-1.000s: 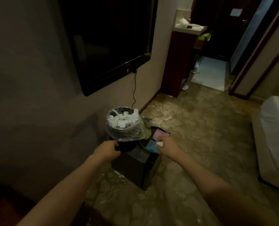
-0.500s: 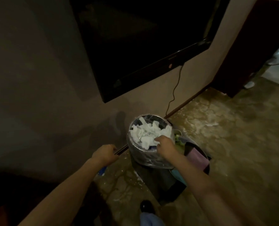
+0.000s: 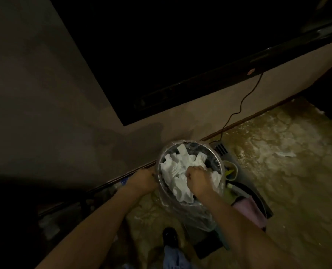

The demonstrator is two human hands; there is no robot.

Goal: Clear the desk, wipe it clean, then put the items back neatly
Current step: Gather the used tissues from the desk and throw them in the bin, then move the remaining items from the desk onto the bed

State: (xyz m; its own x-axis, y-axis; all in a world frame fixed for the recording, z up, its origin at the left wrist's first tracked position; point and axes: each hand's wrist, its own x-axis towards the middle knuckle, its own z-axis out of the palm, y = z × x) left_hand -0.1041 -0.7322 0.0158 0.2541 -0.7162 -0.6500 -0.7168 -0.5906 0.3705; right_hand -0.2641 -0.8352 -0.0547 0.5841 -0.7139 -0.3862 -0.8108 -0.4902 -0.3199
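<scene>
Two hands meet at one bin [image 3: 220,167], head view. Left hand [image 3: 142,180] grasps the lined rim's left side; right hand [image 3: 197,181], fingers curled, presses into the tissues [image 3: 175,171] heaped inside, though what it grasps cannot be told. Bin stands on the floor [image 3: 287,181] beneath a wall-mounted TV [image 3: 180,51]. One shoe [image 3: 170,236] shows below.

A dark wall-mounted television [image 3: 180,55] (cable [image 3: 244,98] dangling); black shoe [image 3: 170,236] on floor.
</scene>
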